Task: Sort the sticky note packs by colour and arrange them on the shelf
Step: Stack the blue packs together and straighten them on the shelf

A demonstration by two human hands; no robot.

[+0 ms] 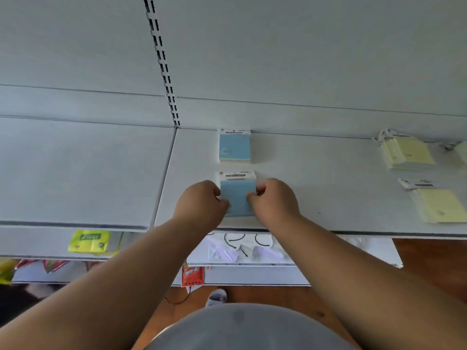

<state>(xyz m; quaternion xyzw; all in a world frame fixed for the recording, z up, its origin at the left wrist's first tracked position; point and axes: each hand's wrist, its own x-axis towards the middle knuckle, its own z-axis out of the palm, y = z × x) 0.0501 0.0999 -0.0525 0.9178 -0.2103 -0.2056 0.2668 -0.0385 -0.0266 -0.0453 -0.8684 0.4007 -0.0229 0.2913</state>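
- Broadly, we stand at a wide pale grey metal shelf whose flat board carries every pack in play; the lower tiers hold unrelated goods, including a lime green packet and a small red sachet.
- Next in size, we see 2 stacks of pale yellow sticky note packs at the far right: a rear stack near the back panel and a front stack nearer the edge, well apart from the blue ones.
- At the back of the centre sits a stack of blue sticky note packs with white header cards, squared against the rear panel.
- Directly in front of it lies a second blue stack, close to the front edge, in line with the rear one and apart from it.
- Our left hand pinches this front stack's left side and our right hand its right side, fingers closed on the pack edges.
- We judge the step to be squaring the blue column; sorting looks largely done.
- The next move calls for letting go evenly on both sides so the stack stays aligned.
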